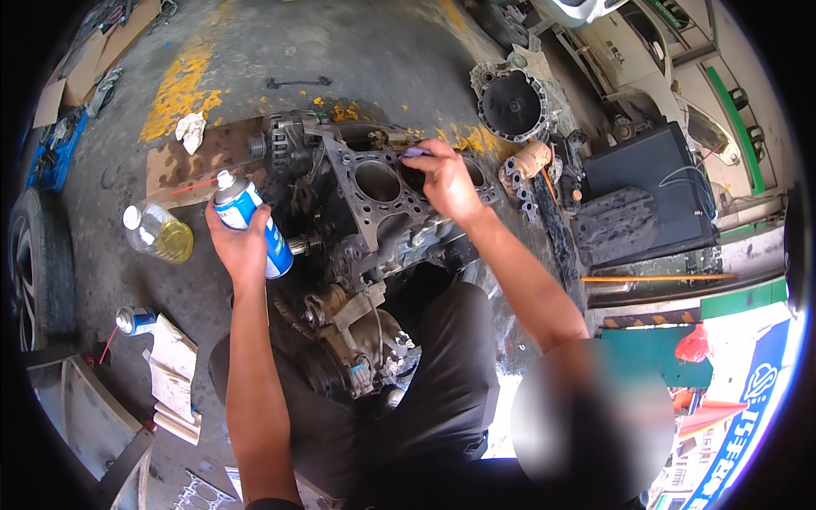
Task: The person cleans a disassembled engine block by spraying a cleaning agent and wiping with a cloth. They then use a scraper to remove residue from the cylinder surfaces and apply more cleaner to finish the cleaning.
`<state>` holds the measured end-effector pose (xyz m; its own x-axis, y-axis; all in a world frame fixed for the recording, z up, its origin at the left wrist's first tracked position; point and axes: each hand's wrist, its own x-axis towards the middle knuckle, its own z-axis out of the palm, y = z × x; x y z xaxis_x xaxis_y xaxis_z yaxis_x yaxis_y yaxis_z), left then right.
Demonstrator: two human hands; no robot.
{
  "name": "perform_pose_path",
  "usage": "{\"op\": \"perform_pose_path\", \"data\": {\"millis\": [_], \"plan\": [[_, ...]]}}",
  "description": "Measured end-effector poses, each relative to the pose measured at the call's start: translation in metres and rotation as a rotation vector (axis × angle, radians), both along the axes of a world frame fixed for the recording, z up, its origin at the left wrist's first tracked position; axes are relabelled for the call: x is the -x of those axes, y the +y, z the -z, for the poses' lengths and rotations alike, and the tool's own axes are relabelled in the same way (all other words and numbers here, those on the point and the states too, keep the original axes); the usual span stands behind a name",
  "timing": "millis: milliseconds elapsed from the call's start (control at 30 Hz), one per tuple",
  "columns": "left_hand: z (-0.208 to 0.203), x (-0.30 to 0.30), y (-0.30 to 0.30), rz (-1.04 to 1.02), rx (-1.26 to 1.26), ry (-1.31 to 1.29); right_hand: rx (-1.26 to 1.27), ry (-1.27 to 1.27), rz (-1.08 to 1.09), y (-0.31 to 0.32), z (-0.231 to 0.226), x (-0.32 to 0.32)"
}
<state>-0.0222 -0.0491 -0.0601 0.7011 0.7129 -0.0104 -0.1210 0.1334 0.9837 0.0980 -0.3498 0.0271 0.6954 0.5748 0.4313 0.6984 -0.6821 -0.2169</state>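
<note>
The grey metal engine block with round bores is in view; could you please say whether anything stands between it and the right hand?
Only a small purple item, pinched by the bare right hand over the far side of the grey metal engine block; nothing else visible stands between them.

I'm in a car repair workshop: an engine block (399,212) with open cylinders sits before me, a wheel (56,272) stands at my left, a metal housing (513,106) lies farther off, and worn yellow paint (191,72) marks the grimy floor (263,42).
</note>
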Motion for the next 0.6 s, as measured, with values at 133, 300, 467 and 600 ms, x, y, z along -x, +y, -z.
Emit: {"op": "perform_pose_path", "data": {"millis": [133, 300, 467, 600], "plan": [[0.001, 0.003, 0.005, -0.005, -0.03, 0.003, 0.019, 0.019, 0.07, 0.006, 0.002, -0.001], [-0.003, 0.007, 0.005, -0.014, -0.053, -0.021, -0.011, -0.02, 0.082, -0.004, 0.012, -0.006], [-0.01, 0.012, 0.001, -0.012, -0.151, -0.04, -0.039, 0.017, 0.075, -0.009, 0.008, -0.008], [-0.011, 0.01, 0.002, -0.012, -0.125, -0.038, -0.053, 0.063, 0.03, -0.003, 0.0, -0.004]]}}
